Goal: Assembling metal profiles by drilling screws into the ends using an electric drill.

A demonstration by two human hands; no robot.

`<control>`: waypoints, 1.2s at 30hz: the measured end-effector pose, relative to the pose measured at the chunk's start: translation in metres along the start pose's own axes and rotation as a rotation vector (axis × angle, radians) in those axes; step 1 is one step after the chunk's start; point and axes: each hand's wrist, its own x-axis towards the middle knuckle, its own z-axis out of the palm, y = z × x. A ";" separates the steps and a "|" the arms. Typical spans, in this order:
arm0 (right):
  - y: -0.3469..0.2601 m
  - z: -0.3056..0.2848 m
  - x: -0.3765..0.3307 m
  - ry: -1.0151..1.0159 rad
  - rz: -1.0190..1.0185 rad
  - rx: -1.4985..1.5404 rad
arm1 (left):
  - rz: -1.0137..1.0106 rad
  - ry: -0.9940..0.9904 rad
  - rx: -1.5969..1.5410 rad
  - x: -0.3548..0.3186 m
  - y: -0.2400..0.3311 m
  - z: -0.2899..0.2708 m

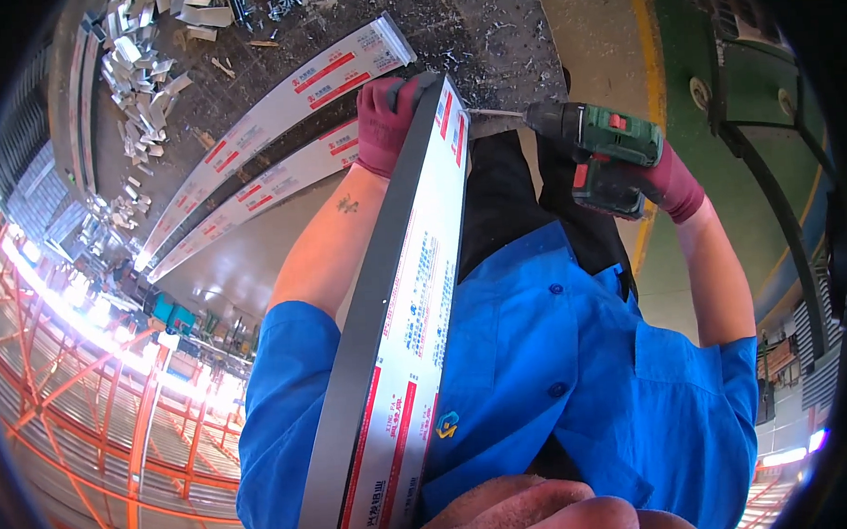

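One long grey aluminium profile wrapped in white film (402, 330) is running up the middle of the view, its film bearing red bars and blue print along its length. The left hand (386, 124), in a maroon glove, is curling its fingers tightly over the profile's far end. The right hand (661, 182), gloved alike, is closing around the grip of one green-and-black cordless drill (598, 146), whose bit is touching the profile's edge. Two similar film-wrapped profiles (270, 149) (each with red rectangular labels) are lying side by side on the dark floor (490, 38). Many short silvery offcuts (137, 74) are lying scattered beyond them.
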 end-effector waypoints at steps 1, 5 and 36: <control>-0.008 0.001 0.001 -0.015 0.001 -0.026 | 0.002 -0.002 0.000 0.000 -0.002 0.001; -0.002 -0.007 0.003 -0.043 -0.018 -0.090 | 0.091 -0.008 0.191 0.001 -0.007 0.009; 0.017 -0.021 0.009 -0.075 0.036 0.137 | 0.162 0.022 0.210 0.000 -0.020 0.009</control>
